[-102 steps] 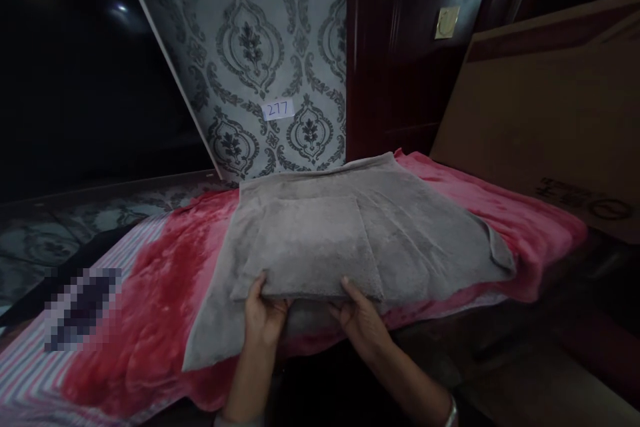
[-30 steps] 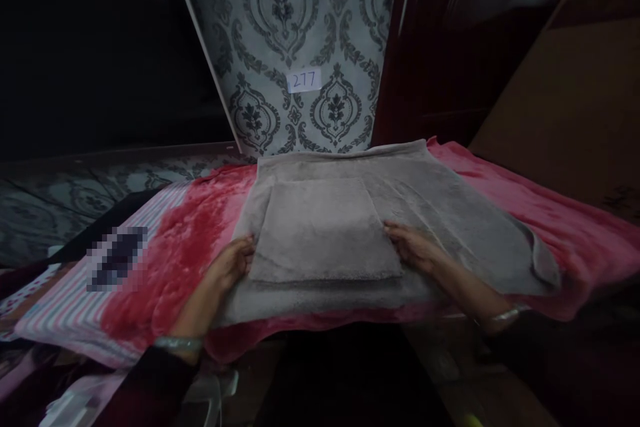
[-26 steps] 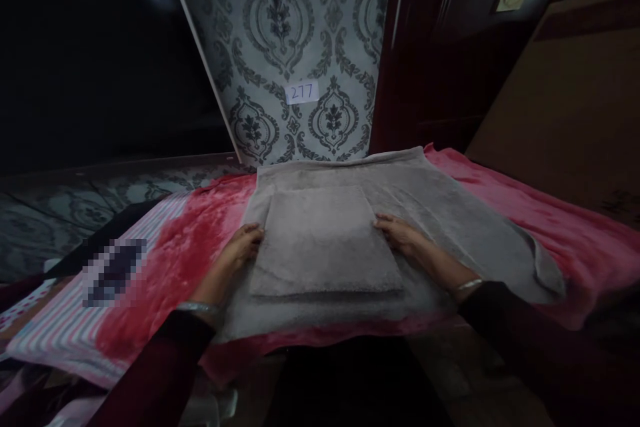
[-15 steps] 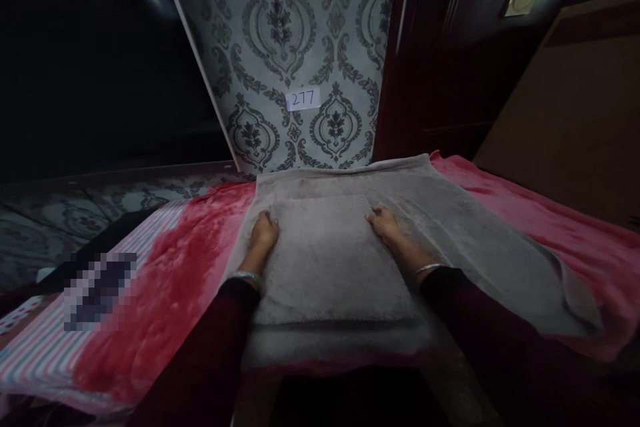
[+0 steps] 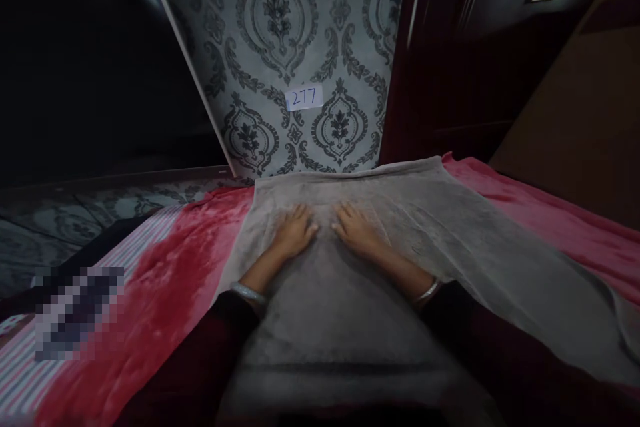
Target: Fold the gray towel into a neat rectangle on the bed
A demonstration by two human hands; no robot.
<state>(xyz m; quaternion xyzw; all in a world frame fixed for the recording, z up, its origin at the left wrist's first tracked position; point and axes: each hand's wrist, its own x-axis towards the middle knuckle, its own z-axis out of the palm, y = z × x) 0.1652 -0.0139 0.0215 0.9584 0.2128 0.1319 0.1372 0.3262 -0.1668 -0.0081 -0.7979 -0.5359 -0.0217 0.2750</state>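
A grey, plush-looking cloth point(image 5: 340, 307) lies spread over the surface before me, with a folded section in its middle. On the left part of that section my left hand point(image 5: 296, 232) rests flat, fingers spread. My right hand point(image 5: 356, 230) lies flat a short way to the right, its fingers also apart. Both palms press on the cloth near the fold's far edge, and neither hand grips anything. Creases run through the cloth to the right of my right hand.
Under the grey cloth, a red and pink blanket point(image 5: 175, 273) shows on both sides. Striped fabric point(image 5: 30, 373) lies at the far left, with a blurred-out patch on it. Behind stand a patterned wall point(image 5: 320, 27) with a paper label point(image 5: 304, 98), a dark screen point(image 5: 100, 67) and a dark red panel point(image 5: 450, 80).
Both hands have let go of the folded section's side edges and moved inward, now lying flat on it. The view has shifted slightly closer.
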